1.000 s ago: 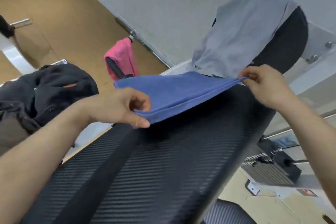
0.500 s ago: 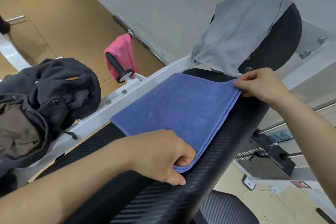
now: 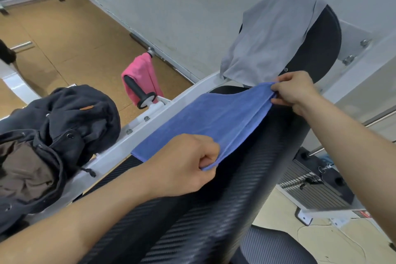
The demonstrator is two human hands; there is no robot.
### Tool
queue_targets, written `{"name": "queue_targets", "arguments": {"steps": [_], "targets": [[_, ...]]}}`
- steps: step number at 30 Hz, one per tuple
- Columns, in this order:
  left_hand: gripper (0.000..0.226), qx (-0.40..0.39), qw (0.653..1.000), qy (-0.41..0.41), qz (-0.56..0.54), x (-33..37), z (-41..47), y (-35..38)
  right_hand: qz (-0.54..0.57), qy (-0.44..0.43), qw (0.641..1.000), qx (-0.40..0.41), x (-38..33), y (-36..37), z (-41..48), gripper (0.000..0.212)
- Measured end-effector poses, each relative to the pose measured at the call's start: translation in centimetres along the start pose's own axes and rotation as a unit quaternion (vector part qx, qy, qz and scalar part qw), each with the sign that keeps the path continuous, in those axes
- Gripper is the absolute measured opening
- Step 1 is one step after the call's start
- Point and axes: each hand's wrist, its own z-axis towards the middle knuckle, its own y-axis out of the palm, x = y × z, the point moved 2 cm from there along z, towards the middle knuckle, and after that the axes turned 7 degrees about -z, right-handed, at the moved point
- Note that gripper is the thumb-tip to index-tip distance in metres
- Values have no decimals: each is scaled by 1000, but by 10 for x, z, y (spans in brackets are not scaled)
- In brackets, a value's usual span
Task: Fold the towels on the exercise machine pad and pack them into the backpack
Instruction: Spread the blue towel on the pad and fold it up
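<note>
Over black pad (image 3: 214, 210), both hands pinch blue towel (image 3: 205, 122) corners.

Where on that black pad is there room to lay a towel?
The black pad is bare along its near stretch, below the left hand. Its far end is crowded: that hand and the right hand pinch the blue towel there, with the grey towel draped beyond.

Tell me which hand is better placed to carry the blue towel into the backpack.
Left, probably. The left hand pinches the near corner of the blue towel, and the backpack lies on that side; the right hand holds the far corner.
</note>
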Motion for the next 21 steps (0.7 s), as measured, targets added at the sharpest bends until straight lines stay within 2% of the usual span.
{"name": "queue_targets", "arguments": {"steps": [2, 4, 8, 11, 13, 18, 21], "targets": [[38, -23, 999, 25, 18, 8, -1, -2, 50, -4, 999, -11, -8, -1, -2, 18], [33, -69, 996, 38, 39, 13, -3, 9, 43, -21, 999, -5, -6, -7, -2, 15], [21, -133, 990, 15, 41, 11, -9, 37, -123, -92, 988, 31, 24, -23, -1, 22], [19, -123, 991, -45, 6, 14, -7, 36, -233, -139, 962, 6, 32, -28, -5, 29], [27, -113, 990, -89, 14, 17, -2, 33, -290, -166, 942, -17, 26, -28, -7, 33], [38, -80, 977, -144, 132, 20, 3, 41, -410, -205, 885, -78, 16, -32, -8, 31], [46, -76, 965, -130, 215, 27, 3, 45, -485, -255, 831, -97, 14, -37, -4, 27]]}}
